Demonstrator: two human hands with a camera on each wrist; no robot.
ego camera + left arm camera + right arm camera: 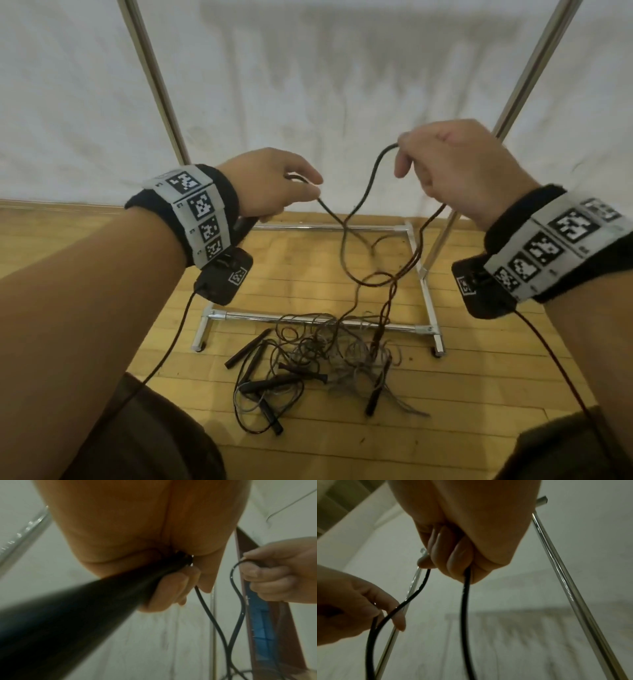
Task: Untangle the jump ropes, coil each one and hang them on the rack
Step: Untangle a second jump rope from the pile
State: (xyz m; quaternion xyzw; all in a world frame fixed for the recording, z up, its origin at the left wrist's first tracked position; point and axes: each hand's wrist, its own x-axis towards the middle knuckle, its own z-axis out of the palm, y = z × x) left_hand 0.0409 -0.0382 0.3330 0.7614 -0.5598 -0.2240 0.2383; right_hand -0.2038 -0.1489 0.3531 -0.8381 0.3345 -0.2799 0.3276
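My left hand (274, 185) grips a black jump rope handle (77, 608), seen close in the left wrist view, and its black cord (364, 192) leaves between the fingers. My right hand (455, 164) is raised a little higher and pinches the same cord (465, 601) in its curled fingers. From both hands the cord sags and runs down to a tangled pile of ropes (322, 356) with several black handles on the wooden floor. The chrome rack (308, 320) stands right behind the pile, its uprights (154, 78) rising on either side of my hands.
A white sheet (325, 85) hangs behind the rack. The rack's base frame (423, 284) lies on the floor under the hanging cord. My knees (154, 445) are at the bottom corners. Thin sensor cables (164, 356) dangle from both wristbands.
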